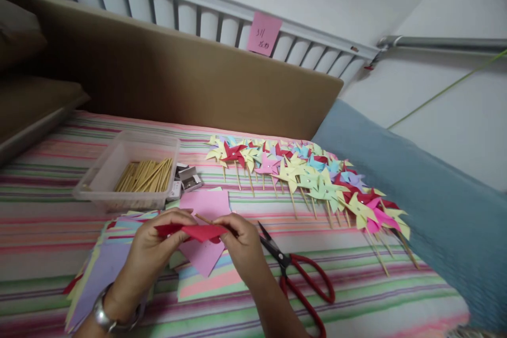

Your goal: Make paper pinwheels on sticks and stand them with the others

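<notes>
My left hand [156,240] pinches one side of a red paper pinwheel [204,232], seen nearly edge-on. My right hand [242,243] grips its other side, thumb and fingers pressed together. Behind the red paper a thin wooden stick [204,218] juts out toward my right fingers; how it joins the paper is hidden. Beneath both hands lies a pink paper sheet [206,261] on a pile of coloured sheets. Red-handled scissors [283,260] rest with their blades parted, just right of my right hand.
A clear plastic box [127,142] holds wooden sticks [148,175], with a small open box of pins [190,178] beside it. Coloured paper [103,259] is stacked at left. Several finished pinwheels [317,179] lie in a long row at right. A cardboard panel [190,84] stands behind.
</notes>
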Available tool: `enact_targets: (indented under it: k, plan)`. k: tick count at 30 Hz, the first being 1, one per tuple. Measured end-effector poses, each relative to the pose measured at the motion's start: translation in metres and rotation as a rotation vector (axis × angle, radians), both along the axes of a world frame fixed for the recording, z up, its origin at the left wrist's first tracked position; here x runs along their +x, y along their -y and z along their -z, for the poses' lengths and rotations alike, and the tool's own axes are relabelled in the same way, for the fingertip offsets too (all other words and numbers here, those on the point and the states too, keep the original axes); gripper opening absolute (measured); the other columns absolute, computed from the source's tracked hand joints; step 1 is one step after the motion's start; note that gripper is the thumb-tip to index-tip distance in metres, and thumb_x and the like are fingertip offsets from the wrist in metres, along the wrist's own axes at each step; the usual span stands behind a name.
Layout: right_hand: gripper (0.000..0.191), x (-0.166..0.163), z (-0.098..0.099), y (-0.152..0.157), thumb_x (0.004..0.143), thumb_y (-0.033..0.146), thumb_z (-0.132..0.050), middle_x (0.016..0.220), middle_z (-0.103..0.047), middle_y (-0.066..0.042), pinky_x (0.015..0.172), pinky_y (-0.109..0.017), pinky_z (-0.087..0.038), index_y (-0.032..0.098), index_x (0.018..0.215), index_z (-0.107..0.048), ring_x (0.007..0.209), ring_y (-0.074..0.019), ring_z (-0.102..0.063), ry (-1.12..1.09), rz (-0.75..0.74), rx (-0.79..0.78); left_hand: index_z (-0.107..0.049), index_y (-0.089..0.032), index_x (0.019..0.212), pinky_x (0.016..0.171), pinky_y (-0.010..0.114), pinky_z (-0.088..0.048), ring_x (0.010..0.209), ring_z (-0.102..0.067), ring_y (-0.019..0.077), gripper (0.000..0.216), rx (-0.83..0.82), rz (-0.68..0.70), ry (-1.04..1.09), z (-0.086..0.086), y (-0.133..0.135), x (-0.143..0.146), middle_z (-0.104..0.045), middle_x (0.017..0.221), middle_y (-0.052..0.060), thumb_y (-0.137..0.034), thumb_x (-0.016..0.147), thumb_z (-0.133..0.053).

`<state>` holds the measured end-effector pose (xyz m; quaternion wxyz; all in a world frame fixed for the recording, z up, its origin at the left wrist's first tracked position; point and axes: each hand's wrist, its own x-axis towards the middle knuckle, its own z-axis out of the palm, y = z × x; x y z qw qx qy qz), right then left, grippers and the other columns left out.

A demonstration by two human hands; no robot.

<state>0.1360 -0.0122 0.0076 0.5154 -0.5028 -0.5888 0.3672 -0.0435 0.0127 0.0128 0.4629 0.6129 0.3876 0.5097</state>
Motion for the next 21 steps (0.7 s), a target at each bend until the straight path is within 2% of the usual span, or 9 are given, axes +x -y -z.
enact_targets:
  k: [6,21]
  plan:
    - [0.015,-0.0012,-0.0045,0.0004,0.078,0.011,-0.058,0.067,-0.061,0.001,0.061,-0.021,-0.04,0.018,0.074,-0.07,0.065,-0.0116,-0.055,0.072,0.02,0.057,-0.074,-0.025,0.075,0.077,0.026,-0.048,0.086,-0.063,0.0173,0.011,0.147,-0.051,0.01,0.0001,-0.0018,-0.0028,-0.068,0.089,0.003,-0.017,0.074,-0.067]
    - [0.015,-0.0005,-0.0072,0.0033,0.08,0.013,-0.056,0.066,-0.06,0.0,0.059,-0.022,-0.038,0.018,0.076,-0.07,0.063,-0.0119,-0.054,0.114,0.01,0.079,-0.074,-0.026,0.073,0.079,0.027,-0.048,0.085,-0.064,0.0176,0.013,0.116,-0.058,0.005,-0.0026,-0.0001,-0.001,-0.071,0.087,0.003,-0.014,0.073,-0.067]
